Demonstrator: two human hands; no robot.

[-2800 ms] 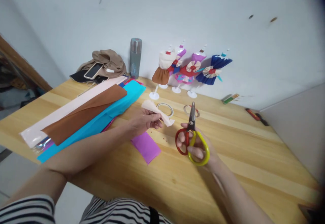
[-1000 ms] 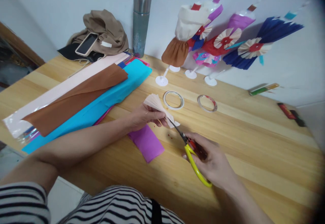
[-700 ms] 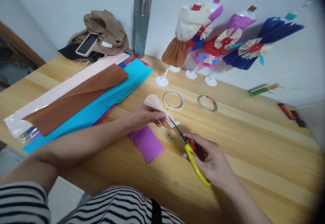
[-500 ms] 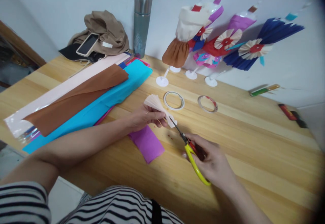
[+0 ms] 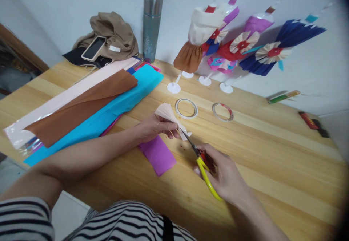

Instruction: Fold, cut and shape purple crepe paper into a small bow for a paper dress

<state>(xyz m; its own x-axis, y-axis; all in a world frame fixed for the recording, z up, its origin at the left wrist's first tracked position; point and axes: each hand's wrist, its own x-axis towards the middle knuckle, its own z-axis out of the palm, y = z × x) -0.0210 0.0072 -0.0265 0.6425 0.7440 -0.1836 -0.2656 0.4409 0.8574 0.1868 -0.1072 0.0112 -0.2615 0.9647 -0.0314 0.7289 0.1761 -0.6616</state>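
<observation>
My left hand [image 5: 152,127] pinches a pleated cream paper fan [image 5: 168,114] above the wooden table [image 5: 272,153]. In my right hand [image 5: 222,173] are scissors [image 5: 202,164] with yellow and red handles, fingers through the loops. The blade tips meet the fan's narrow lower end just right of my left fingertips. A folded purple crepe paper piece [image 5: 158,155] lies on the table under my left hand. Small red scraps dot the wood near the blades.
Long sheets of cream, brown and cyan crepe paper [image 5: 81,106] lie at the left. Two tape rings [image 5: 186,107] [image 5: 223,111] sit behind the hands. Paper-dressed figures on white stands [image 5: 201,40], a steel flask [image 5: 151,22], and a phone on cloth [image 5: 94,48] line the wall. Pens [image 5: 283,96] lie far right.
The view tilted down and closer since the oldest frame. My right hand brought the scissors from upright down to the fan's end; over the last second they edged slightly left.
</observation>
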